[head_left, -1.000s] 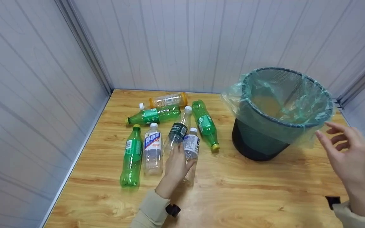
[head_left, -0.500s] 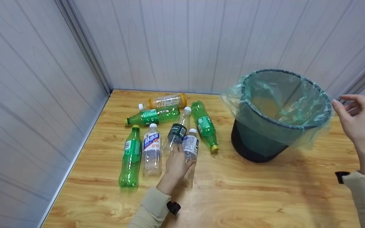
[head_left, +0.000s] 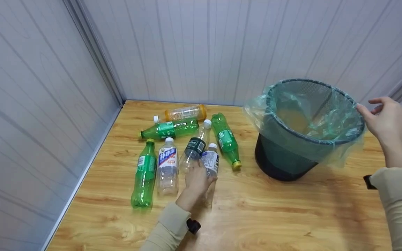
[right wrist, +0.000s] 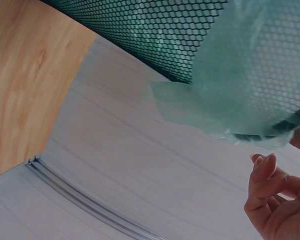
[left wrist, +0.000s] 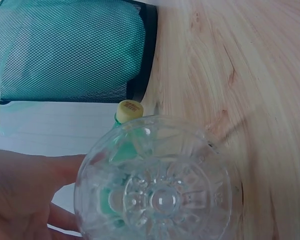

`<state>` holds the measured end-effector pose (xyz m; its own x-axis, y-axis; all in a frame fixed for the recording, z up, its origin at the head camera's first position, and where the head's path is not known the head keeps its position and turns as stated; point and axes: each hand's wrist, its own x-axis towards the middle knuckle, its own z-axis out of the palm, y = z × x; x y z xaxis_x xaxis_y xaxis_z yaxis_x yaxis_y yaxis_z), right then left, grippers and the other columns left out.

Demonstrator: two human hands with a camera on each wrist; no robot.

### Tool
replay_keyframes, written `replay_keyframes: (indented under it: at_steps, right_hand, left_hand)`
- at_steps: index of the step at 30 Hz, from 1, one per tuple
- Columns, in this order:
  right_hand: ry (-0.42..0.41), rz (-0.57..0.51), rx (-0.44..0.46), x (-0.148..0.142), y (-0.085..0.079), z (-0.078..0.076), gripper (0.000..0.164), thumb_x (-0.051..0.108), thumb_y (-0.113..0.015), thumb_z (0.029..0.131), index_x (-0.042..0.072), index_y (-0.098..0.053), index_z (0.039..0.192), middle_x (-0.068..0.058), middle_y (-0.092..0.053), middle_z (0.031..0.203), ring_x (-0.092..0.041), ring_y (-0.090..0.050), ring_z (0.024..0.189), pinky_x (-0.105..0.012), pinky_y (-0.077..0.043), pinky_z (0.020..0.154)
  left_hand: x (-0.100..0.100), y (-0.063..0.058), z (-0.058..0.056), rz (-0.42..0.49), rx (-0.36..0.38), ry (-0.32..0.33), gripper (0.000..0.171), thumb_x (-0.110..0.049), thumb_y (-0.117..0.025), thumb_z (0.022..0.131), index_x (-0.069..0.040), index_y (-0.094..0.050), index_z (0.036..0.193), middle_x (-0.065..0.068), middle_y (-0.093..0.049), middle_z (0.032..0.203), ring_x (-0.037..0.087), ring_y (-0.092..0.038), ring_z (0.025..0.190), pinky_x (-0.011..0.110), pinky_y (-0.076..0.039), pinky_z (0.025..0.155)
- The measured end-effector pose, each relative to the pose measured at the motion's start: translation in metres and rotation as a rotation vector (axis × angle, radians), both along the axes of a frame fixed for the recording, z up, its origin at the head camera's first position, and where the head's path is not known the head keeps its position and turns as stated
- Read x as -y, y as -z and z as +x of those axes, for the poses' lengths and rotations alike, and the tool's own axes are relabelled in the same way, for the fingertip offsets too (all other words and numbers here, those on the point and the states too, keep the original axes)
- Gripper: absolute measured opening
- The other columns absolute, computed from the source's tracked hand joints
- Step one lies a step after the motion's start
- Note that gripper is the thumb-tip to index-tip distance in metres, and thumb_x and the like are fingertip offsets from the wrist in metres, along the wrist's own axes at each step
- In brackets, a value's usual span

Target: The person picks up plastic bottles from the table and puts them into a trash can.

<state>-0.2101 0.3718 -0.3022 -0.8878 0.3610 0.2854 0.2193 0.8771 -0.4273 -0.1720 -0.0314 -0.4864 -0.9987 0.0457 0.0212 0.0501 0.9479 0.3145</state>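
In the head view, my left hand [head_left: 195,179] grips the lower part of a clear plastic bottle [head_left: 210,161] with a white cap and pale label. Its thumb lies along the bottle's right side. The left wrist view shows this bottle's round, ribbed base [left wrist: 162,197] in front of the hand. Right beside my fingers lies another clear bottle [head_left: 194,145] with a dark green label. My right hand [head_left: 391,122] has its thumb at the right rim of a black mesh bin [head_left: 281,157] lined with a thin green bag [head_left: 257,106]; its other fingers are loosely bent, apart from the rim.
Left of my left hand lie a clear bottle with a blue-white label [head_left: 168,167] and a green bottle [head_left: 145,177]. Behind are another green bottle [head_left: 173,128] and an orange-ended bottle [head_left: 185,112]. A third green bottle [head_left: 226,137] lies toward the bin. Panel walls [head_left: 187,52] enclose the table.
My right hand has moved up from below the bin's right side, then left to the rim. The left hand stays at the same bottle. The view has shifted slightly.
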Motion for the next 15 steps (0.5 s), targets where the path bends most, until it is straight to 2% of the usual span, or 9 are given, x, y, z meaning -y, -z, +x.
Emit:
replay_keyframes:
  at_steps: [5, 10, 15]
  right_hand:
    - [-0.003, -0.023, 0.102, -0.005, 0.002, -0.012, 0.065, 0.046, -0.038, 0.089, -0.009, -0.043, 0.122, -0.029, -0.047, 0.102, -0.038, -0.047, 0.078, -0.046, -0.041, 0.062]
    - [-0.067, -0.075, 0.156, -0.013, 0.002, -0.019, 0.07, 0.052, -0.039, 0.086, -0.008, -0.044, 0.122, -0.032, -0.047, 0.105, -0.037, -0.05, 0.078, -0.038, -0.042, 0.054]
    - [-0.104, -0.125, 0.187, -0.021, 0.004, -0.023, 0.075, 0.056, -0.04, 0.084, -0.007, -0.044, 0.124, -0.03, -0.048, 0.105, -0.026, -0.051, 0.068, -0.029, -0.041, 0.048]
  left_hand:
    - [-0.003, 0.003, -0.002, 0.001, 0.027, -0.014, 0.091, -0.046, -0.071, 0.068, 0.013, -0.035, 0.127, 0.028, -0.046, 0.11, 0.037, -0.055, 0.085, 0.04, -0.05, 0.062]
    - [-0.005, 0.006, -0.005, 0.011, 0.051, -0.02, 0.093, -0.047, -0.071, 0.067, 0.012, -0.034, 0.128, 0.029, -0.047, 0.109, 0.037, -0.056, 0.082, 0.039, -0.05, 0.059]
    - [-0.005, 0.006, -0.008, 0.029, 0.089, -0.014, 0.094, -0.047, -0.07, 0.068, 0.011, -0.03, 0.131, 0.031, -0.048, 0.11, 0.037, -0.056, 0.085, 0.04, -0.05, 0.063]
